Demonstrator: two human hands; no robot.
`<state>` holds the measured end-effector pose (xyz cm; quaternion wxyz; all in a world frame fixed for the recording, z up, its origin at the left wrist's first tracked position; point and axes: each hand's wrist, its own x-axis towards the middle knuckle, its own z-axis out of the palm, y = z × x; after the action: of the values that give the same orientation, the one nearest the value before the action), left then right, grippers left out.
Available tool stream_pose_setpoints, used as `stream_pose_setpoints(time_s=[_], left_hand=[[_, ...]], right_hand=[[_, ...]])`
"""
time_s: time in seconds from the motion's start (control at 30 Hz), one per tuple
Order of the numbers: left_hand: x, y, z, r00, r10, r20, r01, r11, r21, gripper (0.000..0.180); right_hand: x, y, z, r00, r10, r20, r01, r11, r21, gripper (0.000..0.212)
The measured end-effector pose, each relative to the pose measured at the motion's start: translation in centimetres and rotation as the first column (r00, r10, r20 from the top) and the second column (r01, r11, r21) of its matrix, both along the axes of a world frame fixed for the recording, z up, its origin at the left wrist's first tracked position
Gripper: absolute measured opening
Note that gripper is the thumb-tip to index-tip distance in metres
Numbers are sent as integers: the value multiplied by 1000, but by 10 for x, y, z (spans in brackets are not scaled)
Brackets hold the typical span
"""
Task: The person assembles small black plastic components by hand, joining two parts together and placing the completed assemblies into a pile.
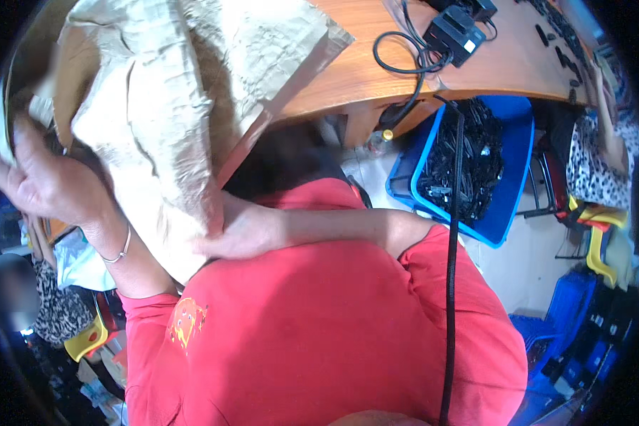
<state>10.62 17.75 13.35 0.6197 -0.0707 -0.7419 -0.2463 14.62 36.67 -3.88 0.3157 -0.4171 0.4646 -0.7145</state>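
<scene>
The crumpled kraft-paper bag [149, 135] stands at the left part of the wooden table [376, 78], overlapping its near edge and leaning toward the person. Left of the table, the left hand [57, 184] is beside the bag, palm showing and fingers spread; whether they pinch its edge I cannot tell. In front of the table, the right hand [238, 227] lies against the bag's lower corner, its fingers partly hidden, so its grip cannot be told. On the table sits 1 black charger [456, 35] with a looped cable. Below its near edge are 1 yellow-capped bottle [380, 142] and 1 blue plastic bin [524, 174] heaped with black pieces.
</scene>
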Motion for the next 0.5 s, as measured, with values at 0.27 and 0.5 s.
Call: stream_pose_setpoints(time_s=[0.27,0.5], left_hand=[[87,-73,-36,794,-134,592,152,988,19,89],[156,-123,-97,498,-416,761,-34,868,496,110]], right_hand=[[-15,30,1,982,-74,172,41,981,191,61],[-5,1,-21,942,-92,324,-35,931,364,33]])
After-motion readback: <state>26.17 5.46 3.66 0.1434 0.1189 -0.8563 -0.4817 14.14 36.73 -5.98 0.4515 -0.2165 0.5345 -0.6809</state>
